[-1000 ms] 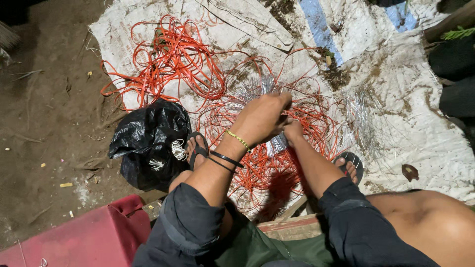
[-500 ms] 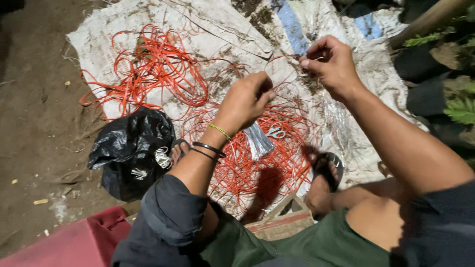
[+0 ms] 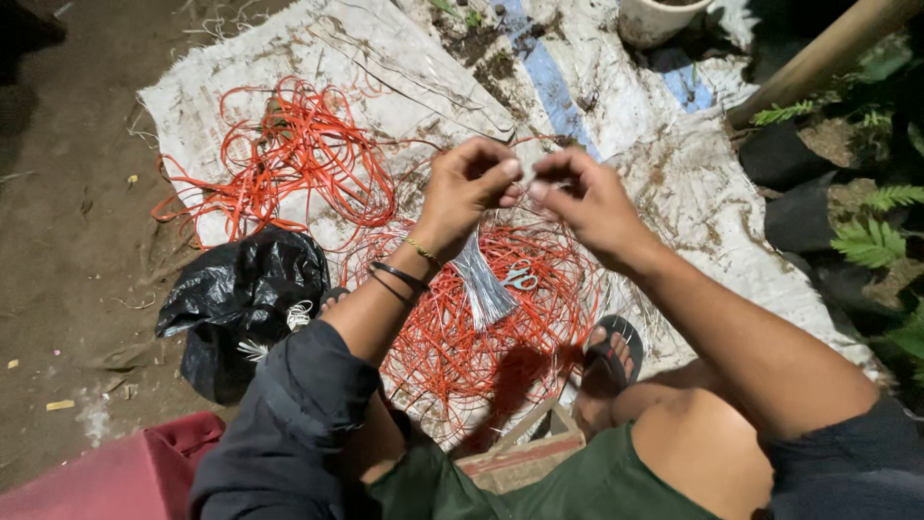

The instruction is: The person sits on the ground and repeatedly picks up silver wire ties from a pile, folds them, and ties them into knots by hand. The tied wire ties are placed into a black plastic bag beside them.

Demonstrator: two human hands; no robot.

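Note:
My left hand (image 3: 466,188) and my right hand (image 3: 587,197) meet above a pile of orange string (image 3: 500,327), fingertips pinched together on a thin strand that is too fine to see clearly. A bundle of white-grey strands (image 3: 483,289) hangs down from my left hand. Small scissors with light blue handles (image 3: 521,279) lie on the orange pile beneath my hands. A second tangle of orange string (image 3: 289,159) lies at the upper left on the white sack cloth (image 3: 404,58).
A black plastic bag (image 3: 241,303) sits left of my knee on the dirt. A red object (image 3: 106,477) fills the lower left corner. My sandalled foot (image 3: 608,356) rests on the cloth. A white pot (image 3: 659,19), a wooden pole (image 3: 818,58) and ferns (image 3: 876,231) stand at the right.
My right hand has come back in from the upper right and now meets my left hand. My left hand has risen from the pile with the white-grey bundle hanging below it.

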